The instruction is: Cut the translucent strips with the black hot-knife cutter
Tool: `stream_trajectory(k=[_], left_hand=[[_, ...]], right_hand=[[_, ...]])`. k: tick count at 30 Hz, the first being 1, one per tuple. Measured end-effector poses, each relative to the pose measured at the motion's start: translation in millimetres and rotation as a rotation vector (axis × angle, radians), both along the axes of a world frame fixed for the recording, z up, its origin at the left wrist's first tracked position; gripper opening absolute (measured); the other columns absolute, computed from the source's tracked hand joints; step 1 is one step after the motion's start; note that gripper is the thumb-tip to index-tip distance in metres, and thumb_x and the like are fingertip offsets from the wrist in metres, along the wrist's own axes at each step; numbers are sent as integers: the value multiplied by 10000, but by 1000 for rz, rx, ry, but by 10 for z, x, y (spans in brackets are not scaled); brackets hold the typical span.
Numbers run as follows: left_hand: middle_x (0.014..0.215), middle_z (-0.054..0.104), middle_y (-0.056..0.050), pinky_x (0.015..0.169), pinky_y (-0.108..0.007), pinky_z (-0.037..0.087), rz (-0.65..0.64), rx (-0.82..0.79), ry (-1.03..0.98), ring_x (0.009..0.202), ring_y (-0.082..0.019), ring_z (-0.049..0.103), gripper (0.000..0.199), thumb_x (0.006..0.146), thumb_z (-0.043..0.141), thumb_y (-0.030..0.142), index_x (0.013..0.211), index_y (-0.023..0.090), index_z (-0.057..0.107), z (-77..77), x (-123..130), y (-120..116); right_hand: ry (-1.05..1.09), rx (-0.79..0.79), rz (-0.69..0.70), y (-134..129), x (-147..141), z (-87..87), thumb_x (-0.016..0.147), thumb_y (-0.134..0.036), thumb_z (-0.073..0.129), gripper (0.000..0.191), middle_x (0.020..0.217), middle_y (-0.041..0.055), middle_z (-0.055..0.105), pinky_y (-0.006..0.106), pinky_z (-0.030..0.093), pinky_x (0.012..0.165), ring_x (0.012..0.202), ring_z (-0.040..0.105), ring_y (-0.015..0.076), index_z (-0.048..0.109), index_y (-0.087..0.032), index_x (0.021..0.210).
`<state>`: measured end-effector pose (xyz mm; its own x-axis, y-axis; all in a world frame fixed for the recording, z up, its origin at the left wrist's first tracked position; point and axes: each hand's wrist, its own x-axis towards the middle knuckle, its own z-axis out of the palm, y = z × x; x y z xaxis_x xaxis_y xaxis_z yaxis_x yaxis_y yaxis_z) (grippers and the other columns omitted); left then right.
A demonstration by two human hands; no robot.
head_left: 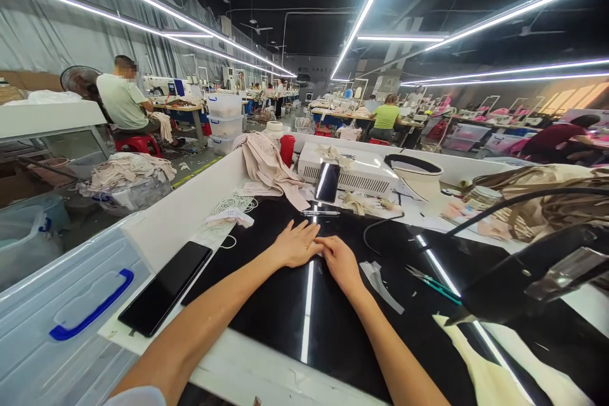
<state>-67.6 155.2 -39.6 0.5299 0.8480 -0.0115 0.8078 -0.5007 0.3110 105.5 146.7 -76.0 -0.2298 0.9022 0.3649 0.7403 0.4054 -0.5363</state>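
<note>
Here, the left hand (298, 247) spreads wide; the right hand (339, 260) touches it, grip unclear; a phone (165, 287) hugs the surface (266, 304)'s left edge.

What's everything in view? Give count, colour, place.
Panel: 1, glossy black, centre
Vented box: 1, white, behind panel
Phones: 2, black, left of panel and before box
Cloth stack: 1, pale pink, left of box
Cylinder: 1, red, beside cloth stack
Cord tangle: 1, whitish, panel's upper left
Scissors: 1, teal-handled, panel's right
Scraps: several, white and beige, around panel
Cloth pieces: at least 2, cream, lower right
Strip pile: 1, tan, right edge
Machine: 1, mostly dark, right
Lidded bin: 1, translucent, blue handle, lower left
Co-workers: several, mixed clothing, background
Ceiling lights: several, white, overhead
Left hand: 1, bare, palm-down, centre
Right hand: 1, bare, touching left hand
</note>
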Motion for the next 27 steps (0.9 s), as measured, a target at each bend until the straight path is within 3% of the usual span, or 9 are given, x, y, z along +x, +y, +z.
stream_trajectory(k=[4,9,16,20,24,27], left_hand=[[1700,196,-106,1262,-596,42,-9,-16,6,1588,-299,124,680,1039,337,535,1617,187,250,-2,16,4],[1700,209,-82,1256,-613,84,-18,-50,-49,1581,-309,162,746,1009,387,589,1635,247,170,65,-19,18],[1680,283,-63,1222,-670,165,9,-61,-164,1560,-298,246,654,1034,322,600,1604,285,263,268,-105,110],[1651,356,-70,1242,-605,193,75,15,-220,1536,-243,314,562,1072,275,486,1577,245,325,467,-210,107],[1588,468,-61,1251,-435,268,138,124,-260,1471,-199,421,493,1073,299,389,1511,218,448,765,-374,-144],[1531,537,-59,1233,-414,309,162,191,-292,1419,-215,483,471,1057,329,358,1467,213,510,904,-459,-486]], right_hand=[[149,10,-73,46,78,-38,991,-367,622,283,1176,75,694,429,589,906,1013,693,204,652,-172,1195],[271,19,-131,53,101,-76,994,-375,617,280,1154,70,705,453,571,944,1033,694,211,663,-168,1177],[360,18,-162,30,79,-73,995,-399,609,285,1127,65,713,455,559,950,1021,693,210,675,-167,1149],[405,34,-146,-2,70,-51,997,-422,590,301,1061,60,726,459,542,947,986,695,211,687,-163,1115],[467,117,-130,-76,15,84,1005,-408,461,362,1037,126,741,492,507,961,997,678,273,718,-171,1097],[488,192,-57,-233,-109,297,999,-338,423,361,1070,139,734,466,503,974,1026,665,268,715,-182,1143]])
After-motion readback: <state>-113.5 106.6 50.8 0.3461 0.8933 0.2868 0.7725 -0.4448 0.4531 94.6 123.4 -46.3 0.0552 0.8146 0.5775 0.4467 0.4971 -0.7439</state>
